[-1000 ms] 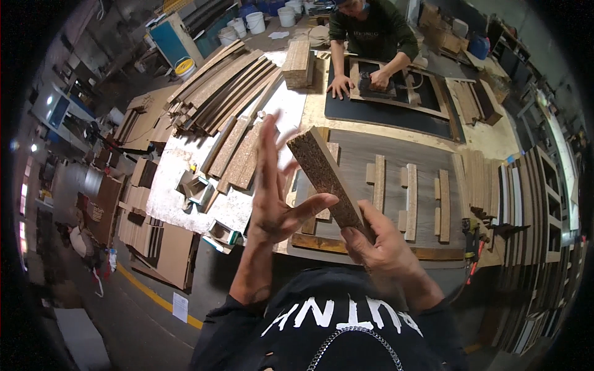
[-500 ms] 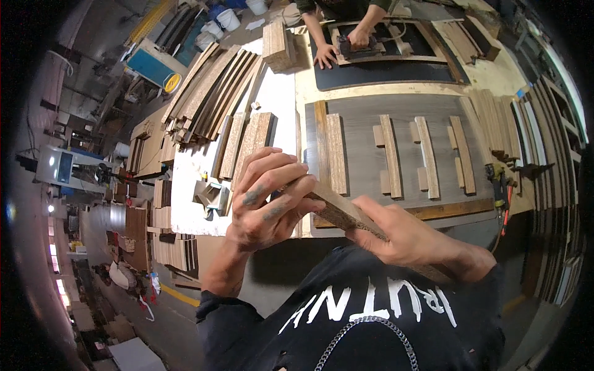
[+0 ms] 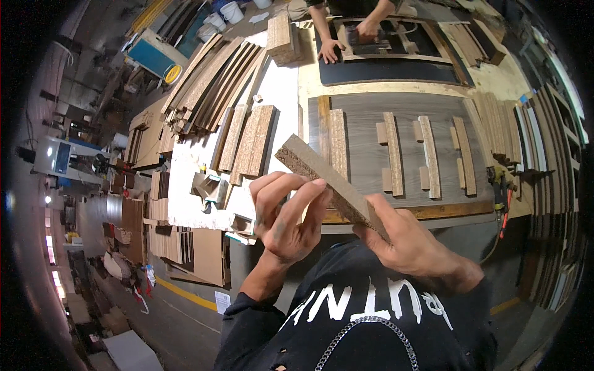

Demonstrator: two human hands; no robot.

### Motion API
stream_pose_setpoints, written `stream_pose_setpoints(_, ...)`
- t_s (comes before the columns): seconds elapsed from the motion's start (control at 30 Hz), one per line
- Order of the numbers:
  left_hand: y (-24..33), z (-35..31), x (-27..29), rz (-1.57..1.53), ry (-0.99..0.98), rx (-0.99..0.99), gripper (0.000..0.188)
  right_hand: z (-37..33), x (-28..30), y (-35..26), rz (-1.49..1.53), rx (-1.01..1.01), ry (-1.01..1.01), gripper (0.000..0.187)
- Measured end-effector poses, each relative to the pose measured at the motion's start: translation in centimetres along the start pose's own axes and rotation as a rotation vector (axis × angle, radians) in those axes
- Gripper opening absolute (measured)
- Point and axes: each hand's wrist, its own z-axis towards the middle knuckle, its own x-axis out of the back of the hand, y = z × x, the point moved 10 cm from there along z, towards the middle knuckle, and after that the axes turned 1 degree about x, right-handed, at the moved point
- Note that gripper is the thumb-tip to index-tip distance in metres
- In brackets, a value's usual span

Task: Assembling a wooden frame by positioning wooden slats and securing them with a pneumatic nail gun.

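Both hands hold a particleboard strip (image 3: pixel 337 179) slantwise above the near edge of the workbench. Wrapped round its lower end is my right hand (image 3: pixel 411 244), with the thumb along the near side. My left hand (image 3: pixel 288 216) has curled fingers pressed against the strip about midway, and the strip's upper end sticks out free beyond them. Behind it lies a grey wood-grain panel (image 3: pixel 365 148) bearing several particleboard strips (image 3: pixel 393 154), some with small blocks fixed along their left sides. Wooden edge strips (image 3: pixel 427 211) run along the panel's border.
Stacked boards (image 3: pixel 207 86) and loose strips (image 3: pixel 255 142) lie on the white bench at left. A green power tool (image 3: pixel 497 176) hangs at the right edge. Across the bench, a co-worker's hands (image 3: pixel 331 52) work on a dark framed panel (image 3: pixel 377 73).
My left hand has slid down from the strip's upper end toward its middle, uncovering that end. The right hand keeps its grip and has shifted only slightly.
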Motion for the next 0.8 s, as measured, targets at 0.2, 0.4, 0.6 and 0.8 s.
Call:
stream_pose_setpoints(0.2,-0.9,-0.9,-0.8,-0.071,0.055,0.175,0.018,0.3,0.0,0.0,-0.033,0.061,0.104,0.032)
stream_pose_setpoints(0.4,-1.4,-3.4,-0.8,-0.206,0.213,0.387,0.015,0.9,-1.0,-0.6,0.09,0.001,-0.007,0.033)
stream_pose_setpoints(0.6,-1.2,-4.2,-1.1,-0.074,0.332,0.271,0.013,1.0,-1.8,0.7,0.222,-0.111,-0.076,0.033)
stream_pose_setpoints(0.8,-1.4,-3.2,-0.8,-0.171,0.23,0.338,0.014,0.7,-0.7,-0.1,0.077,-0.042,0.038,0.034)
